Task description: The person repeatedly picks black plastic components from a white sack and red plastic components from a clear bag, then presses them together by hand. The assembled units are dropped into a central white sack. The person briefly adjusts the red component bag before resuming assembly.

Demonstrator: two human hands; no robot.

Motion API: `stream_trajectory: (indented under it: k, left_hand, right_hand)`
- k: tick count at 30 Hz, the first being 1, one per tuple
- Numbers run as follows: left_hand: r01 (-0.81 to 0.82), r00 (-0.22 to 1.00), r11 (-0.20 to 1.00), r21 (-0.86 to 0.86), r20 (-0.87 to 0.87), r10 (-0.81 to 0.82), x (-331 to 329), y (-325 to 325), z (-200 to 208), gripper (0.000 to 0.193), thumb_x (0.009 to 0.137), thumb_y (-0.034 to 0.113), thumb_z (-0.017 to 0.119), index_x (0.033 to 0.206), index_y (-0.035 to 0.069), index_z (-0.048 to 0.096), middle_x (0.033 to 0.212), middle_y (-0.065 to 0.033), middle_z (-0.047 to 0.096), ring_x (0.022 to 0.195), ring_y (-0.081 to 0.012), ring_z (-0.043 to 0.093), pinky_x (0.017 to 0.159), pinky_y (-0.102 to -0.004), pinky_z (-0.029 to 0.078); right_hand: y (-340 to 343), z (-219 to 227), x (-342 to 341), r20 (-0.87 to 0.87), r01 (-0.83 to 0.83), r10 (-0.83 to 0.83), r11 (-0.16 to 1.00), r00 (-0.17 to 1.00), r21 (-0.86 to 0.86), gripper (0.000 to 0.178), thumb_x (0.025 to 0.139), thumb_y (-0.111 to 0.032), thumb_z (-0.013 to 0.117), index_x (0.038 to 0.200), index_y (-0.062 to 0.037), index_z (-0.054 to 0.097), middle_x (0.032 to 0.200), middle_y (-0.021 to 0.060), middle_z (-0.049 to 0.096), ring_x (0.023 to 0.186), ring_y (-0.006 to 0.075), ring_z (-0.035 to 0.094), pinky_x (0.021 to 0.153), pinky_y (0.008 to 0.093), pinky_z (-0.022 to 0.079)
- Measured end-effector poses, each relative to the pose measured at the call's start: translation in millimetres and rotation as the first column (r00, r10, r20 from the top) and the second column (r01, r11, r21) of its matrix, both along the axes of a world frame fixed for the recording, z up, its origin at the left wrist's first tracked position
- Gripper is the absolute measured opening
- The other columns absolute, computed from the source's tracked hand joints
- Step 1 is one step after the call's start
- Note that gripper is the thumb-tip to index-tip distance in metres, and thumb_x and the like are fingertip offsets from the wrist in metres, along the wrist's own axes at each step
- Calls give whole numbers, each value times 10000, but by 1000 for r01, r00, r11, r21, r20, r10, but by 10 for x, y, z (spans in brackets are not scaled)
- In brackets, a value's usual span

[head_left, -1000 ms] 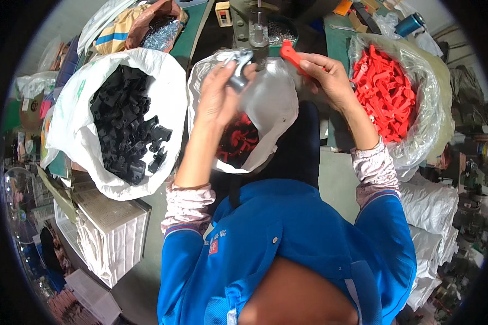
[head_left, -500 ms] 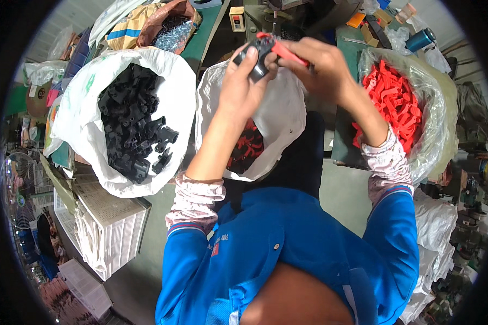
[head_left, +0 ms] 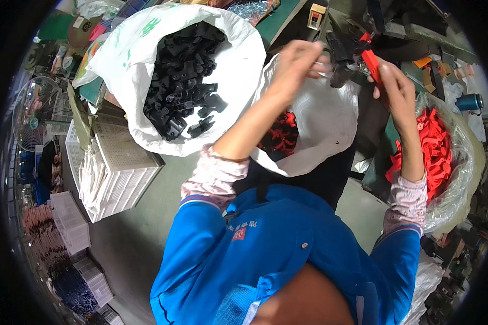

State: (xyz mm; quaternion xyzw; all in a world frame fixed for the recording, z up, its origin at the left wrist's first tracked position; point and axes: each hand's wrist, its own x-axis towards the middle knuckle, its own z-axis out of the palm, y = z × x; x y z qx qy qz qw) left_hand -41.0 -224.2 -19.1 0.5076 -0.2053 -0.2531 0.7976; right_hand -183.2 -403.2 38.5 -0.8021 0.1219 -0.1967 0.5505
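Note:
My right hand (head_left: 396,92) grips a red plastic lever (head_left: 371,60) between thumb and fingers. Just left of the lever is a dark, blurred black plastic part (head_left: 340,59); whether the two are joined is hard to make out. My left hand (head_left: 301,65) is off to the left of that black part, its fingers curled and smeared by motion. Below both hands, a white sack (head_left: 331,116) stands open with red-and-black pieces (head_left: 279,135) at its bottom.
At left, a large white sack (head_left: 238,65) holds black plastic parts (head_left: 181,81). A clear-lined bag (head_left: 463,162) of red levers (head_left: 434,151) stands at right. Beyond are a small box (head_left: 316,16) and a dark teal bottle (head_left: 469,102). White plastic crates (head_left: 119,168) sit lower left.
My left hand has come away from the black part it was holding. My right hand still has the red lever. The whole view has shifted, putting the sacks elsewhere in the picture.

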Motion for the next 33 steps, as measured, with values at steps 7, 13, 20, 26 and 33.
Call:
stream_trajectory:
  k: [7, 13, 20, 26, 33]
  left_hand:
    - [-875, 461, 111, 472, 880, -113, 1306, 1705, -508, 399, 816, 295, 676, 1112, 56, 556, 1007, -218, 641, 911, -394, 649, 781, -479, 516]
    - [-817, 501, 26, 576, 731, -463, 1564, 2295, -620, 584, 775, 165, 713, 1297, 60, 475, 1164, -178, 616, 1105, -365, 558, 987, -420, 412]
    - [-743, 530, 109, 660, 681, -506, 1620, 2312, -665, 478, 701, 129, 719, 1117, 29, 506, 1119, -201, 624, 1062, -396, 571, 945, -427, 424]
    - [-734, 608, 544, 407, 750, 260, 1496, 2309, -682, 414, 786, 97, 756, 1099, -8, 506, 1012, -149, 626, 927, -260, 632, 816, -327, 509]
    - [-187, 974, 980, 75, -117, 195, 444, 1263, -394, 306, 831, 25, 696, 1111, 58, 576, 1017, -67, 624, 915, -150, 608, 848, -315, 512]
  right_hand:
    - [-216, -778, -797, -173, 217, -243, 964, 955, -155, 288, 957, -269, 538, 1100, -54, 668, 809, 70, 670, 637, 139, 603, 570, 268, 467]
    - [-478, -757, -1094, -276, 139, -480, 664, 832, -735, 207, 888, -243, 586, 911, -52, 663, 814, 227, 648, 780, 410, 632, 660, 490, 504]
    - [-1453, -1078, -1201, -355, -276, -735, 233, 578, -933, 147, 832, -139, 570, 867, -90, 704, 1009, 149, 640, 917, 294, 645, 731, 415, 538]
    - [-1646, -1165, -1183, -464, -479, -552, 128, 693, -869, 180, 806, -126, 544, 828, -89, 719, 1043, 126, 586, 960, 283, 611, 781, 370, 523]
    - [-1040, -683, -1110, -132, 233, -276, 934, 952, -270, 67, 829, -64, 659, 849, -15, 618, 952, 127, 610, 836, 205, 636, 736, 310, 529]
